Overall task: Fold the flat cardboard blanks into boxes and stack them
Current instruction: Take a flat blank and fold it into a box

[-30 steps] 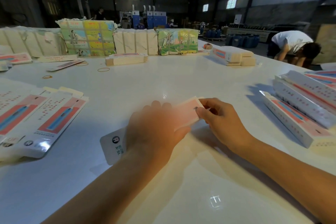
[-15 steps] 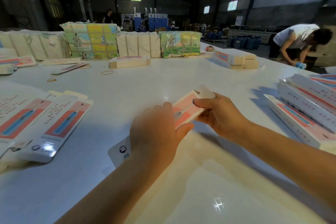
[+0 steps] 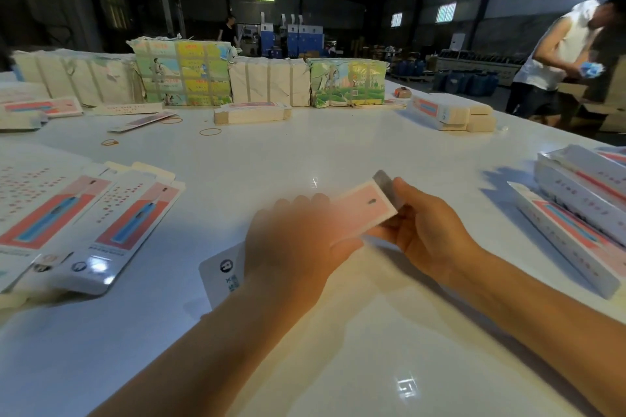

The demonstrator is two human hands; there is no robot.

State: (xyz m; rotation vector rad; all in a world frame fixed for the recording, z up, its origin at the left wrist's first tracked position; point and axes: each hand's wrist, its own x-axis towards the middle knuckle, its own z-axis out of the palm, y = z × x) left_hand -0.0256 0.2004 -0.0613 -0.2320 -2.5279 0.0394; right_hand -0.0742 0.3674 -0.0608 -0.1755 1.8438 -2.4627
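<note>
A long white and pink cardboard box (image 3: 362, 210) lies slantwise in front of me, a little above the white table (image 3: 305, 152). My left hand (image 3: 294, 244) is blurred and grips its middle from above, hiding most of it. My right hand (image 3: 423, 227) holds the far pink end, thumb by a raised grey end flap (image 3: 384, 181). The near white end (image 3: 223, 271) with a round logo sticks out below my left wrist. Flat printed blanks (image 3: 132, 220) lie fanned at the left. Folded boxes (image 3: 582, 210) are stacked at the right.
Wrapped bundles (image 3: 183, 74) line the far edge, with a stack of blanks (image 3: 252, 112) and more boxes (image 3: 450, 112) before them. Rubber bands (image 3: 210, 131) lie loose on the table. A person in a white shirt (image 3: 555, 57) stands beyond the right corner.
The box's far end has risen off the table and its end flap now stands up by my right thumb. The person at the right has straightened up.
</note>
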